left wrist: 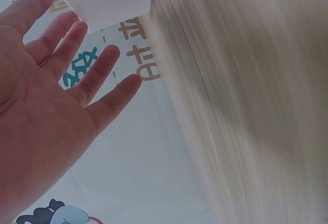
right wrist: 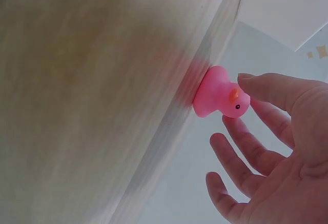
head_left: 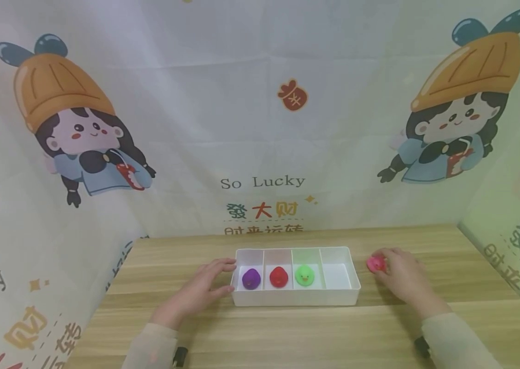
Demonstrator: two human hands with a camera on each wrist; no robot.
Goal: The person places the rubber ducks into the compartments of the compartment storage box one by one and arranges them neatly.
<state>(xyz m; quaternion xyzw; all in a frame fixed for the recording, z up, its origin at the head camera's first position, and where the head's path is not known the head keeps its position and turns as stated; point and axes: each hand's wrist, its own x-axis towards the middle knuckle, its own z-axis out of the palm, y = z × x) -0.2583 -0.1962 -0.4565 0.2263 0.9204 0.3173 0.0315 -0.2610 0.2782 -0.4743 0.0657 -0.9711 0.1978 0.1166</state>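
Note:
A white tray [head_left: 296,297] with several compartments stands on the table. A purple rubber duck [head_left: 251,279], a red one [head_left: 278,277] and a light green one [head_left: 305,275] sit in separate compartments, left to right. My left hand [head_left: 204,287], fingers spread, has its fingertips right at the tray's left end; the left wrist view shows its bare palm. Right of the tray, a pink rubber duck [right wrist: 218,93] stands upright on the table. My right hand [head_left: 402,274] pinches its head between thumb and fingers, while the other fingers stay loosely bent.
The tray's rightmost compartment [head_left: 337,277] shows its bare white floor. A wood-grain table [head_left: 287,338] lies under everything. Behind it and at both sides hangs a printed cloth [head_left: 195,128] with cartoon figures and lettering, meeting the table's far edge.

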